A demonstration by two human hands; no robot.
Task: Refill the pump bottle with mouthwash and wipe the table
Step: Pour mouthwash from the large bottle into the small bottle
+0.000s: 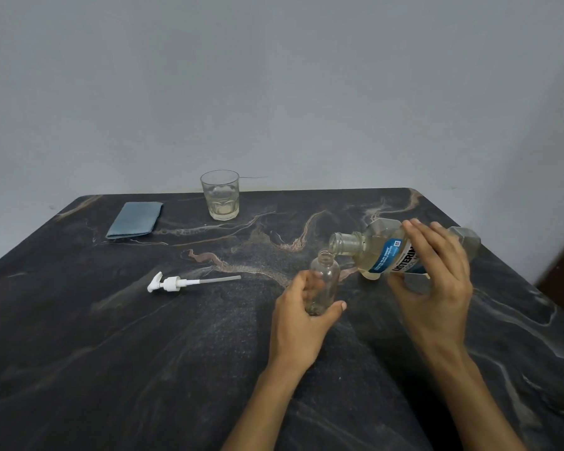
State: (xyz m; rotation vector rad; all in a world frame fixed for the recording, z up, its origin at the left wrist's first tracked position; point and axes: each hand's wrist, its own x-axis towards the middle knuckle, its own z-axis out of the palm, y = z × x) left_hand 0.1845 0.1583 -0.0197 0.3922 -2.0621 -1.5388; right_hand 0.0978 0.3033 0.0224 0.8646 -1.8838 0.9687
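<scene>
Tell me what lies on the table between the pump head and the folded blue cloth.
Nothing: in the head view, only bare marbled table shows between the pump head and the folded blue cloth.

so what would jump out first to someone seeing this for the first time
The two hands at the right of the dark marbled table: the right hand tips a mouthwash bottle with its open mouth over the small clear bottle that the left hand grips upright. To their left lies the white pump head, with a folded blue cloth and a glass at the far edge.
</scene>
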